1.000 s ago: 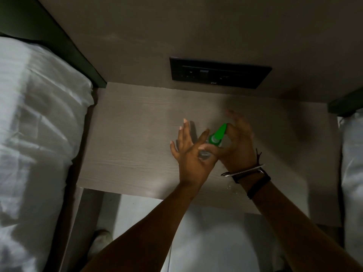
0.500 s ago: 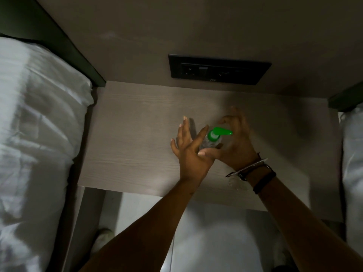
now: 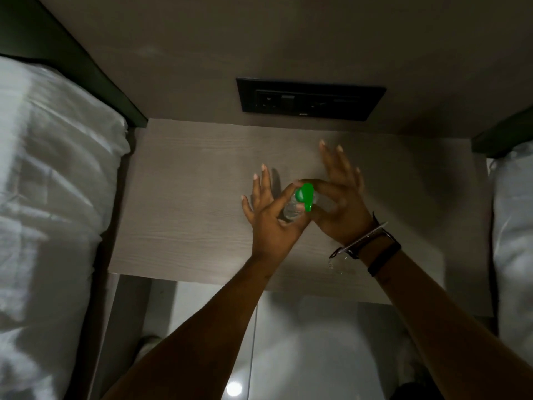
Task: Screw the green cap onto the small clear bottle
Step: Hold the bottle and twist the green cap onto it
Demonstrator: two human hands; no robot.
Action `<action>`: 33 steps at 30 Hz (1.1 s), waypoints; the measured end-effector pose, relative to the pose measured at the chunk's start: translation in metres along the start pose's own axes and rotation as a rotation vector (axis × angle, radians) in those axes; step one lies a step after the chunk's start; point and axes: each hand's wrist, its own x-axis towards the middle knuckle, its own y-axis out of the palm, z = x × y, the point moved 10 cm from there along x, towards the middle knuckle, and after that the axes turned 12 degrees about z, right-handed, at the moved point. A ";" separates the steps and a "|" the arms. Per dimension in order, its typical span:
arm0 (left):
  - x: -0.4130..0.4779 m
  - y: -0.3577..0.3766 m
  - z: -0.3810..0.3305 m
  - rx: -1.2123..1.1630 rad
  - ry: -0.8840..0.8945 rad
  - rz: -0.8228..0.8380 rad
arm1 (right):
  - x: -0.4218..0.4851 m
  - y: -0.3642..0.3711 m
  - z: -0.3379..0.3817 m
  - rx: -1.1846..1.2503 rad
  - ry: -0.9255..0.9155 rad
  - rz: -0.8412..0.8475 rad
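Note:
A small clear bottle (image 3: 291, 210) stands over the middle of the wooden bedside table (image 3: 187, 203). My left hand (image 3: 269, 223) holds its body between thumb and forefinger, the other fingers spread. A green cap with a long spout (image 3: 305, 195) sits on the bottle's neck, its spout pointing toward me. My right hand (image 3: 339, 206) pinches the cap with thumb and forefinger, the remaining fingers fanned out upward. Bracelets ring my right wrist.
A black socket panel (image 3: 310, 99) is set in the wall behind the table. White bedding lies at the left (image 3: 49, 197) and at the right (image 3: 513, 226). A few drops of liquid (image 3: 331, 265) glisten near the table's front edge. Glossy floor shows below.
The cap's spout has swung round from pointing up-right, through right, to pointing toward me. My right hand's fingers have fanned out. The left hand stayed on the bottle.

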 end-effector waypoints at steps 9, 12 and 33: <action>0.003 0.000 0.004 -0.009 0.034 -0.008 | 0.004 0.009 0.002 -0.180 0.053 0.041; -0.001 0.002 0.006 -0.011 0.018 -0.004 | 0.003 0.002 0.006 -0.146 -0.003 0.026; 0.000 -0.005 0.007 -0.051 0.015 0.017 | 0.004 -0.011 -0.001 -0.117 0.075 -0.063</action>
